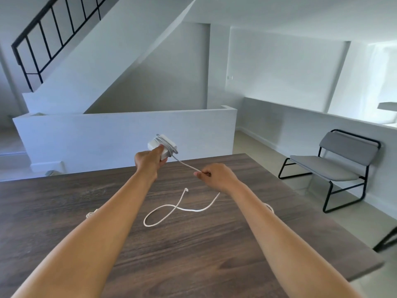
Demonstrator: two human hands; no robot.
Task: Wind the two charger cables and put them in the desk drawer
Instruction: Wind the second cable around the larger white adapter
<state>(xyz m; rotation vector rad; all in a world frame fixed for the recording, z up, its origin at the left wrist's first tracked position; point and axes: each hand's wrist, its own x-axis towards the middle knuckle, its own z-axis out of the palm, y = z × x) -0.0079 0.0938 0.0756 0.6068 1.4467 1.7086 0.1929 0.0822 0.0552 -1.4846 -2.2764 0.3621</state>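
Observation:
My left hand (148, 161) grips a white charger brick (162, 145), held up above the far edge of the dark wooden desk (193, 244). Several turns of white cable are wrapped round the brick. The cable (171, 208) runs taut from the brick to my right hand (217, 175), which pinches it between thumb and fingers. Below that hand the cable drops to the desk, forms a crossed loop and ends in a small connector (186, 189). Bits of a second white cable (91, 214) show beside my left forearm and behind my right forearm (269, 207). No drawer is in view.
A grey bench with a black frame (335, 166) stands on the floor to the right of the desk. A low white wall (129, 130) and a staircase with a black railing (53, 29) lie beyond the desk's far edge.

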